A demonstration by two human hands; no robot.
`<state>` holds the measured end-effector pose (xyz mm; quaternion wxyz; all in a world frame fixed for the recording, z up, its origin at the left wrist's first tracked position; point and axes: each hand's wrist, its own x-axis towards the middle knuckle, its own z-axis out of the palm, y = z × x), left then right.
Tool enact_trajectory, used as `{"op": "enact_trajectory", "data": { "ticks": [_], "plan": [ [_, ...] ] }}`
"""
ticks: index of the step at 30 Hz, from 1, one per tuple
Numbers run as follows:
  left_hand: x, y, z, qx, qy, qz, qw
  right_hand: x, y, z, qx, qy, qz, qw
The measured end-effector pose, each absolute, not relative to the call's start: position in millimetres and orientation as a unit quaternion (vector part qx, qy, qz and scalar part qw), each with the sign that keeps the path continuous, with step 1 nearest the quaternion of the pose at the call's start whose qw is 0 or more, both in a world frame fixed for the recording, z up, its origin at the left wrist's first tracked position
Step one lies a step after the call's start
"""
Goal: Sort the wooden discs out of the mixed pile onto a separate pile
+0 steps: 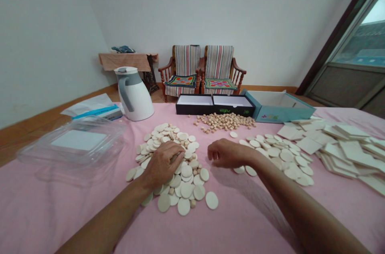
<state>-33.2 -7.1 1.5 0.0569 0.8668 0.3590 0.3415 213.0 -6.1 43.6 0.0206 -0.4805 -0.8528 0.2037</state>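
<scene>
My left hand (165, 164) rests palm down on a heap of round, pale wooden discs (186, 190), its fingers bent over and touching them. A few small wooden cubes (193, 204) are mixed into this heap. To the right, just above the pink cloth, my right hand (225, 154) is closed with the fingers curled in; whatever it may hold is hidden. It hovers between the heap and a second spread of wooden discs (287, 156). Behind both hands lies a pile of small wooden beads or cubes (227, 121), too small to tell exactly.
Square wooden tiles (345, 142) are stacked loosely at the right. Along the back stand a black two-part box (194, 109) and a blue box (278, 111). A white jug (136, 99) and clear plastic container (75, 146) occupy the left. Pink cloth (228, 222) covers the table.
</scene>
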Motion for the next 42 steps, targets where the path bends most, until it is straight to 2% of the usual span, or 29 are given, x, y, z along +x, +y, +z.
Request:
{"op": "enact_trajectory", "data": {
  "ticks": [3, 12, 25, 32, 37, 42],
  "plan": [
    [-32.8, -7.1, 2.0, 0.866, 0.362, 0.340, 0.059, 199.2, -18.4, 40.5, -0.448, -0.862, 0.237, -0.006],
    [-33.6, -6.8, 0.1, 0.864, 0.364, 0.342, 0.057, 187.5, -29.8, 34.8, -0.435, -0.879, 0.195, -0.002],
    [-18.8, -14.4, 0.9, 0.873, 0.328, 0.356, 0.052, 305.5, -17.9, 38.6, -0.641, -0.752, 0.054, 0.143],
    [-20.6, -15.8, -0.1, 0.874, 0.329, 0.356, 0.040, 275.9, 35.2, 14.0, -0.713, -0.699, 0.000, 0.059],
    [-24.1, -15.3, 0.9, 0.872, 0.333, 0.357, 0.030, 271.1, 50.4, 0.7, -0.732, -0.678, 0.000, 0.060],
    [-23.1, -16.4, 2.0, 0.872, 0.331, 0.358, 0.037, 297.3, 30.3, 14.8, -0.751, -0.654, -0.035, 0.088]
  ]
}}
